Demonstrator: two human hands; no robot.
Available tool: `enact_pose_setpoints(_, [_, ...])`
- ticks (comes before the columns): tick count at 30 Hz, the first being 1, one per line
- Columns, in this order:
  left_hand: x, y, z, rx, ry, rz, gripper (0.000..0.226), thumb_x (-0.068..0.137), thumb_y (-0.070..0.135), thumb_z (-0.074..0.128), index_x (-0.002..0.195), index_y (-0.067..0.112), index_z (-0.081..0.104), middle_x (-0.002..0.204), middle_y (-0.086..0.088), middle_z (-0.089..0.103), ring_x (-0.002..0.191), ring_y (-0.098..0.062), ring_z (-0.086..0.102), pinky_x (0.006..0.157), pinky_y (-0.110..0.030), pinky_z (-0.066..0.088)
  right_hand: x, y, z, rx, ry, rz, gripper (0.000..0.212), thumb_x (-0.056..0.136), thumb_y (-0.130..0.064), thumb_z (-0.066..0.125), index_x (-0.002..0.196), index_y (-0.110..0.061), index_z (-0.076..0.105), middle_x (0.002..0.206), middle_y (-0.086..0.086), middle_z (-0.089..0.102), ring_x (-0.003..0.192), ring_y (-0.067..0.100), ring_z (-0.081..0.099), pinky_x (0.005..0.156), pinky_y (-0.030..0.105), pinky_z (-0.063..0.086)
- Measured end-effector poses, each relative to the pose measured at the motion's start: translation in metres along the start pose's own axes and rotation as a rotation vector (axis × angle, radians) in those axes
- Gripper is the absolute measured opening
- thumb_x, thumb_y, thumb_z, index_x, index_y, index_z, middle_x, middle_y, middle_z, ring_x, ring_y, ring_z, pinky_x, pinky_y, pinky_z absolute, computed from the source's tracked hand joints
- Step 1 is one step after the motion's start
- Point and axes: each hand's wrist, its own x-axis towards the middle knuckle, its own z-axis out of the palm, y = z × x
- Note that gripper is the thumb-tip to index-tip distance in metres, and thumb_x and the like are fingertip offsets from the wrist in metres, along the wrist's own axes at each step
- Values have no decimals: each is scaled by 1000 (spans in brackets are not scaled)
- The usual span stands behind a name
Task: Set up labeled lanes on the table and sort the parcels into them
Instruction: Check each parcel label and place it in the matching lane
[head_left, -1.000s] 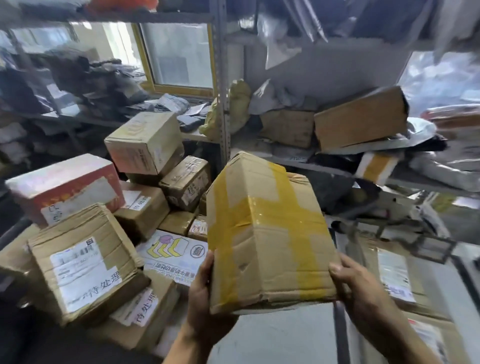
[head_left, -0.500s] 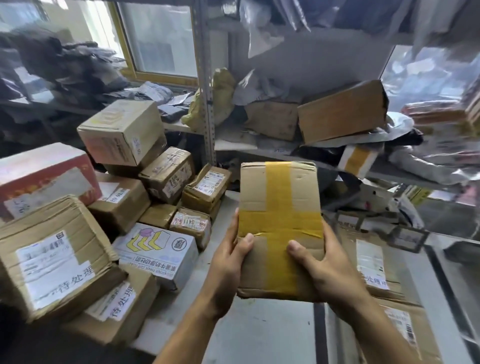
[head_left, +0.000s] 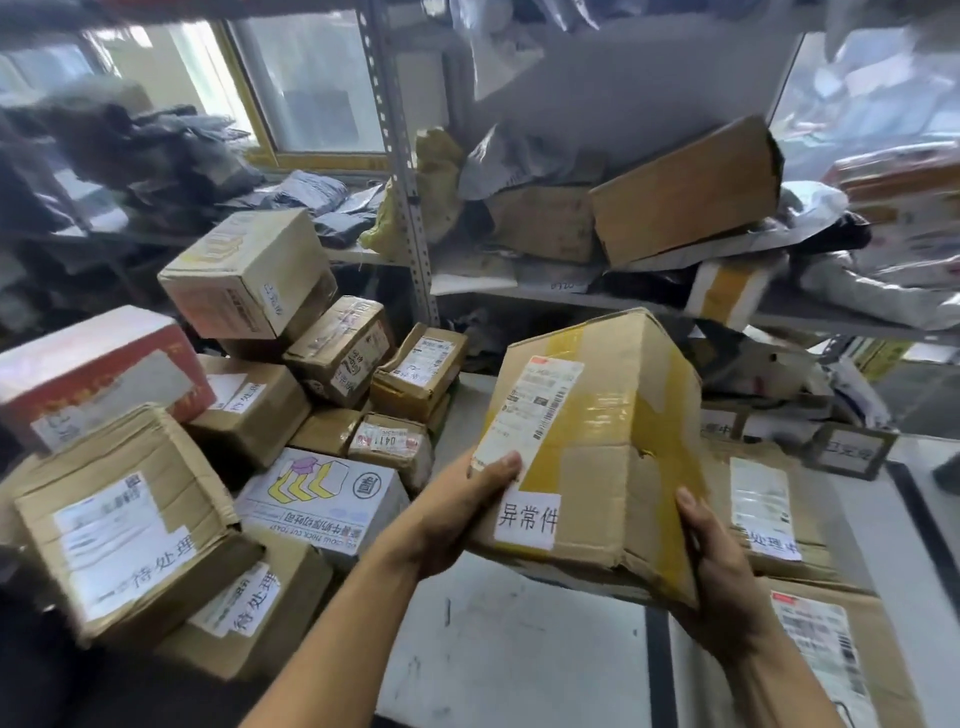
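I hold a worn cardboard parcel (head_left: 602, 447) crossed with yellow tape above the white table (head_left: 519, 654). Its shipping label and a white handwritten tag now face me. My left hand (head_left: 457, 514) grips its lower left edge, thumb on the label. My right hand (head_left: 722, 582) grips its lower right corner from below. On the left lies a heap of labelled parcels (head_left: 130, 519), several with white handwritten tags. To the right, flat parcels (head_left: 763, 509) lie on the table beside a small framed sign (head_left: 849, 449).
A metal shelf rack (head_left: 410, 218) behind the table is stuffed with boxes and grey mail bags. A dark strip (head_left: 657, 670) runs along the table under the held parcel. A red and white box (head_left: 98, 374) sits at the far left.
I have turned the parcel over: the yellow-taped face showed before, the labelled face shows now. It has tilted and shifted right; both hands regripped lower on it.
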Motion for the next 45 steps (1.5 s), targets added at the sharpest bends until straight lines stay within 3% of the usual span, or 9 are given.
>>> enact_pose_setpoints(3, [1, -20, 11, -96, 98, 28, 52, 79, 43, 71, 121, 14, 60, 109, -13, 75, 88, -22, 75, 65, -28, 59, 1, -15, -5, -237, -13, 10, 55, 87, -44, 55, 136, -21, 51, 123, 13, 69, 104, 28, 70, 71, 40, 61])
enact_pose_setpoints(8, [1, -30, 29, -81, 173, 95, 55, 76, 40, 69, 122, 11, 60, 108, -11, 75, 91, -24, 75, 66, -29, 59, 2, -39, 10, -676, -74, -107, 75, 75, -76, 59, 141, -55, 30, 128, -18, 62, 109, 6, 66, 87, 35, 56])
enact_pose_setpoints(12, [-8, -16, 39, 52, 179, 183, 55, 74, 42, 73, 122, 18, 60, 107, -2, 76, 94, -24, 74, 68, -30, 60, -3, -48, 8, -582, -212, -62, 93, 60, -73, 77, 140, -52, 34, 129, -11, 65, 114, 16, 66, 89, 40, 58])
enact_pose_setpoints(16, [-22, 5, 59, 180, 139, 256, 44, 75, 43, 75, 115, 35, 59, 104, 12, 75, 93, -15, 74, 68, -28, 60, -12, -44, -8, -419, -197, -149, 70, 76, -49, 72, 140, -35, 47, 132, 6, 65, 117, 30, 65, 90, 49, 56])
enact_pose_setpoints(24, [-31, 1, 118, 276, 116, 314, 37, 90, 35, 70, 123, 40, 55, 112, 10, 73, 96, -13, 73, 78, -38, 62, -52, -69, -42, -237, -91, -172, 68, 78, -39, 68, 139, -12, 52, 127, 22, 65, 113, 41, 65, 81, 47, 59])
enact_pose_setpoints(29, [-18, -7, 154, 304, -131, 282, 36, 93, 37, 64, 127, 43, 53, 114, 11, 73, 96, -13, 74, 76, -34, 62, -100, -84, -71, -159, 69, -218, 57, 83, -31, 61, 136, -11, 54, 125, 23, 65, 109, 41, 66, 76, 46, 60])
enact_pose_setpoints(33, [-11, -19, 204, 319, -318, 298, 52, 85, 40, 61, 136, 45, 49, 121, 17, 69, 106, -9, 70, 88, -35, 57, -144, -106, -106, -103, 195, -272, 37, 80, -32, 62, 111, -16, 75, 120, 22, 69, 104, 37, 70, 74, 44, 61])
enact_pose_setpoints(38, [-10, -43, 284, 331, -489, 308, 54, 88, 42, 62, 138, 51, 44, 123, 18, 68, 110, -10, 68, 94, -40, 54, -203, -140, -166, -125, 297, -333, 43, 82, -39, 64, 116, -14, 72, 125, 24, 65, 113, 42, 65, 83, 48, 59])
enact_pose_setpoints(45, [-4, -102, 425, 288, -439, 270, 54, 89, 41, 61, 141, 45, 46, 119, 18, 70, 105, -6, 69, 82, -26, 59, -265, -210, -281, -253, 363, -291, 40, 94, -41, 53, 121, -18, 70, 126, 17, 67, 114, 36, 66, 83, 37, 58])
